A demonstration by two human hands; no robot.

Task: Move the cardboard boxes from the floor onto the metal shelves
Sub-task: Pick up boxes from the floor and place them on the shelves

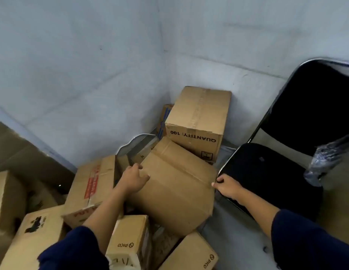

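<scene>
Cardboard box (175, 190), apparently between both hands (133, 179).

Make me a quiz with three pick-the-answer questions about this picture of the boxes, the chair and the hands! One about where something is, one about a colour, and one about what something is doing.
1. Where is the box marked QUANTITY: 100?
A. In the wall corner, behind the big plain box
B. On the chair seat
C. On a metal shelf

2. What colour is the folding chair?
A. Red
B. Black
C. White

3. What are the hands doing?
A. Hanging idle
B. Gripping the chair
C. Holding the big plain box at its two sides

Answers: 1 A, it sits against the corner walls. 2 B, seat and back are black. 3 C, the left hand and right hand grip opposite edges.
</scene>
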